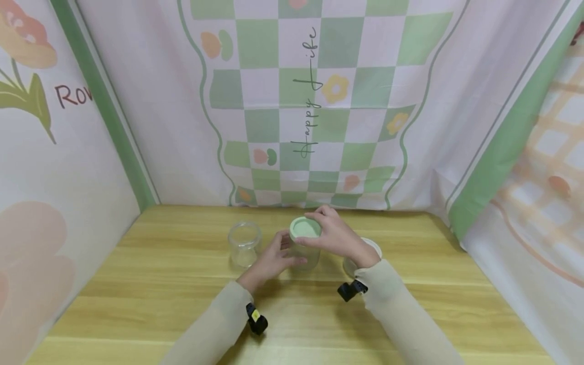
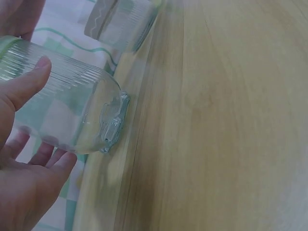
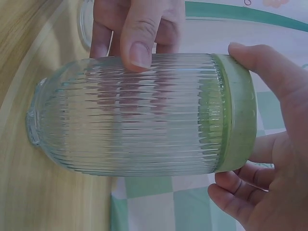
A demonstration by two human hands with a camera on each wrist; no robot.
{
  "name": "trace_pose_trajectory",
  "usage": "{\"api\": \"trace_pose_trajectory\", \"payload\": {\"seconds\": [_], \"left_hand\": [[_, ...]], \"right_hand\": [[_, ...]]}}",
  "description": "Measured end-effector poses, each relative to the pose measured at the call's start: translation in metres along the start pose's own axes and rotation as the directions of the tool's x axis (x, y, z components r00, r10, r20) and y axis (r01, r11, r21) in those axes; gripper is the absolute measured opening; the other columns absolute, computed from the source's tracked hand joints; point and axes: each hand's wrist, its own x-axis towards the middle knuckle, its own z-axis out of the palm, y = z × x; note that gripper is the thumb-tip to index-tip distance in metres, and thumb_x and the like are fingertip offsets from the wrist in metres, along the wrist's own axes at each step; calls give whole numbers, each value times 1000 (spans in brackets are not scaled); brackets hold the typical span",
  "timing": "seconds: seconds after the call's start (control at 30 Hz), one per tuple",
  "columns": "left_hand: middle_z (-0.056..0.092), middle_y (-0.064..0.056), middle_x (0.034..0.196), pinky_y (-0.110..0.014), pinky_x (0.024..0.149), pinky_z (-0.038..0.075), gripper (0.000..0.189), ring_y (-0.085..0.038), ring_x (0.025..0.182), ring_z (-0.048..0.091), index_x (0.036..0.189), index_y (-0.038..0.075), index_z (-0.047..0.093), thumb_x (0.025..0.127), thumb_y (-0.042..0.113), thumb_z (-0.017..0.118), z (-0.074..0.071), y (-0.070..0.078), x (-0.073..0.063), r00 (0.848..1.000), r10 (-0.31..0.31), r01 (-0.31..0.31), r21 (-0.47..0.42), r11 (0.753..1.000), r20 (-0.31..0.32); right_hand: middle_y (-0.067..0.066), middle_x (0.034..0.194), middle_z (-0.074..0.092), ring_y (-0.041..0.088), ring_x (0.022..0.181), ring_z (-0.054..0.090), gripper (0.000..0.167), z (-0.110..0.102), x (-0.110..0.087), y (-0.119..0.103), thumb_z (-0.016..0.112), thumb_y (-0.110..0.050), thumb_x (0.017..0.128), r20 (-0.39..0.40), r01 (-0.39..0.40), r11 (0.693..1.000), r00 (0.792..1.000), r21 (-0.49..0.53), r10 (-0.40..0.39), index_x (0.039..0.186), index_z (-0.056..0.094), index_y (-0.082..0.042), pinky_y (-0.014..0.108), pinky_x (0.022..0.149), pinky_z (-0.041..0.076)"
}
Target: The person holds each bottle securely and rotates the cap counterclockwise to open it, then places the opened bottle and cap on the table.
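Observation:
A clear ribbed glass jar (image 3: 139, 120) with a light green lid (image 1: 304, 228) stands upright on the table between my hands. My left hand (image 1: 274, 258) holds the jar's body from the left; the thumb lies across the near side and the fingers are round the far side. From above, my right hand (image 1: 336, 235) grips the lid by its rim, thumb on one side and fingers on the other. The lid sits on the jar's mouth in the right wrist view. Nothing is visible inside the jar.
To the left stands a clear glass jar (image 1: 245, 246) with no lid on it. Another jar (image 1: 350, 267) with a whitish rim or lid is at the right, partly hidden by my right wrist. A patterned curtain (image 1: 296, 116) hangs behind the wooden table (image 1: 137, 294).

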Motion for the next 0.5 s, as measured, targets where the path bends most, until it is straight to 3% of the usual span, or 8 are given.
{"api": "trace_pose_trajectory", "payload": {"seconds": [0.5], "left_hand": [[35, -15, 153, -52, 116, 30, 79, -34, 141, 33, 150, 13, 30, 89, 28, 78, -1, 1, -1, 1000, 7, -7, 4, 1000, 26]], "right_hand": [[10, 116, 52, 21, 94, 51, 80, -7, 4, 1, 77, -55, 83, 74, 4, 1000, 997, 3, -4, 138, 57, -1, 35, 74, 50]]}}
